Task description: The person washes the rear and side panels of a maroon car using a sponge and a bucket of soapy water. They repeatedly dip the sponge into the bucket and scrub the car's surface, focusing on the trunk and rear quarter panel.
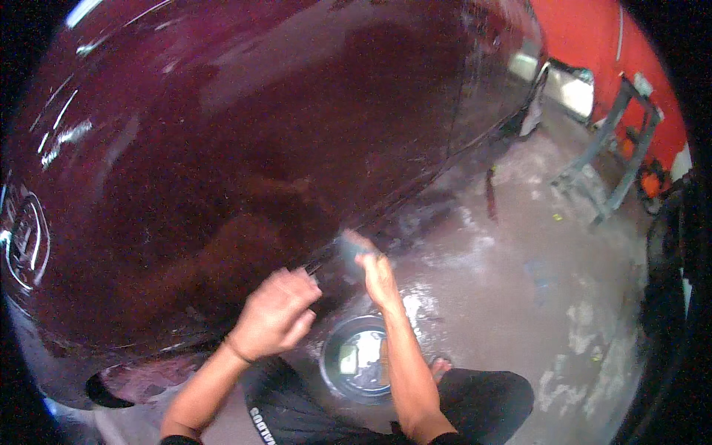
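The lower part of a glossy dark maroon car body (289, 144) fills the view before me. My right hand (378, 272) is shut on a blurred grey-blue pad (353, 250), held at the body's bottom edge. To its left, my left hand (281, 314) is beside the same edge, fingers curled and thumb apart, with nothing visible in it. Blur hides whether its fingertips touch the panel. Below and between my forearms stands a round basin (328, 356) of water, partly covered by my right forearm. A pale rectangular piece (349, 359) and a brownish piece (384, 361) show in it.
Wet, stained concrete floor (500, 289) spreads to the right. A grey metal stand (628, 161) leans near a red vehicle or panel (589, 28) at upper right. A thin reddish strip (490, 192) lies on the floor. My knee (484, 406) is right of the basin.
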`<move>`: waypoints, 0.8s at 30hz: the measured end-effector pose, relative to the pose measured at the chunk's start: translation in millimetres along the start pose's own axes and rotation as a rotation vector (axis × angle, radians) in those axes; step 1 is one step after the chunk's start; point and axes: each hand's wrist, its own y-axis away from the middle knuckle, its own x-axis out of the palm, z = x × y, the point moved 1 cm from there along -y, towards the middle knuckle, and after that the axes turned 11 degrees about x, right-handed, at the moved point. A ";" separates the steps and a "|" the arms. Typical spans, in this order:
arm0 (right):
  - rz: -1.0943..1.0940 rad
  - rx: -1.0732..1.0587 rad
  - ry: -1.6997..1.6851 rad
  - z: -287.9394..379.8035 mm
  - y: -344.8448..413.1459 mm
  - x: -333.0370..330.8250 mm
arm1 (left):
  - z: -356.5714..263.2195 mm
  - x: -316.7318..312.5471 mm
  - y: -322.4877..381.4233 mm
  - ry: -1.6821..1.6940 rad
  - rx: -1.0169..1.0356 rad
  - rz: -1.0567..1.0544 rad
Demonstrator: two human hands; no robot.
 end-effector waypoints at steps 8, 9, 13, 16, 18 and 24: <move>0.538 0.663 1.268 -185.4 115.6 -23.6 | 0.3 311.7 86.8 0.473 -0.851 0.062; 0.516 0.592 1.359 -193.5 120.8 -13.5 | 0.5 310.3 88.3 0.443 -0.866 0.087; 0.479 0.598 1.490 -237.8 154.6 10.2 | -0.4 293.5 90.1 0.304 -0.866 0.170; 0.607 0.768 1.346 -259.6 153.5 7.3 | -5.8 287.5 83.1 0.257 -0.860 0.251; 0.679 0.905 1.166 -304.1 155.9 -13.7 | -12.3 282.2 73.3 0.283 -0.858 0.260; 0.588 0.769 0.895 -218.4 139.9 -58.2 | -10.9 275.3 73.1 0.361 -0.950 0.245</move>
